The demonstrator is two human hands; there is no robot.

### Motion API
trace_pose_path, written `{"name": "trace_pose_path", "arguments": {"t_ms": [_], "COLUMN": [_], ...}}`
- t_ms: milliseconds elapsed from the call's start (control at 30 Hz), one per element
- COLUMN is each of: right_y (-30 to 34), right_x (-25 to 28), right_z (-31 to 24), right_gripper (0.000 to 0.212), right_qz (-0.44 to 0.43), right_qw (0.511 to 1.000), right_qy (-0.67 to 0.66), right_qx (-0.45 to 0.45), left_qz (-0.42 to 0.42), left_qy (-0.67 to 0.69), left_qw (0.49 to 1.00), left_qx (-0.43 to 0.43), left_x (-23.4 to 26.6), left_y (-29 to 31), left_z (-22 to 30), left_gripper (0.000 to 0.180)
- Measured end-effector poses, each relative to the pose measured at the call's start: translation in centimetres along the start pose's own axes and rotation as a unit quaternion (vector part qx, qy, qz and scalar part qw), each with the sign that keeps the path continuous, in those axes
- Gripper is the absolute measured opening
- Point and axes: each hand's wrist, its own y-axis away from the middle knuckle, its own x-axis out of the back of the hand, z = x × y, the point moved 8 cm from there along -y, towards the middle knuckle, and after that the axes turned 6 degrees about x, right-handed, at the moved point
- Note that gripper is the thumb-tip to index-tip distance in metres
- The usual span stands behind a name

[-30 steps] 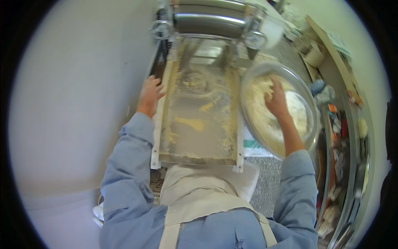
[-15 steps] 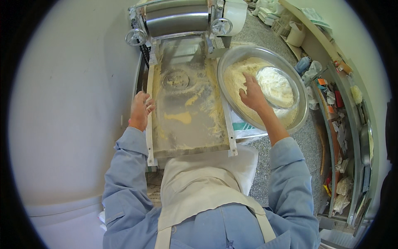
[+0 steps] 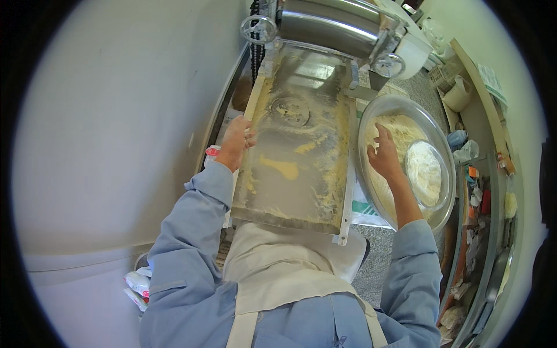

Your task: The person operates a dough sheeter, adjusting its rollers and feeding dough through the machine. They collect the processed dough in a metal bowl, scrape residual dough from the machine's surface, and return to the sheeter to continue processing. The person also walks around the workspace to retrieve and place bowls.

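My left hand [image 3: 237, 141] is at the left side rail of a flour-dusted metal tray [image 3: 296, 200]. Its fingers are loosely bent and hold nothing that I can see; whether they rest on the rail I cannot tell. Over a wide metal basin [image 3: 364, 168] of pale yellow flour [image 3: 400, 127] hovers my right hand [image 3: 385, 152], empty, fingers spread. A smaller round bowl of whiter flour [image 3: 424, 174] sits inside that basin, just right of my right hand. Yellowish patches [image 3: 281, 167] and loose powder lie on the tray.
A roller machine [image 3: 331, 26] with handwheels [image 3: 259, 29] stands at the tray's far end. A wall [image 3: 127, 127] runs close on the left. Shelves [image 3: 476, 220] crowded with packets and bags line the right side. A white bag [image 3: 137, 283] lies at lower left.
My view has turned, so the machine, tray and basin appear farther right and tilted. Both hands stay near the same places, left by the rail and right over the basin.
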Motion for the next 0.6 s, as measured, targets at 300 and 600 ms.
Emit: {"name": "trace_pose_path", "arguments": {"t_ms": [300, 600], "right_y": [-3.0, -11.3], "right_x": [-0.7, 6.0], "right_z": [0.5, -4.6], "right_gripper": [0.063, 0.064], "right_qz": [-0.039, 0.107], "right_qw": [0.999, 0.862], "right_qy": [0.016, 0.439], "right_qx": [-0.033, 0.228], "left_qz": [0.016, 0.032], "left_qy": [0.02, 0.044], "left_qw": [1.0, 0.994], "left_qx": [0.015, -0.098], "left_x": [1.0, -0.2], "left_y": [-3.0, -7.8], "left_z": [-1.1, 10.3], "left_gripper": [0.058, 0.071]}}
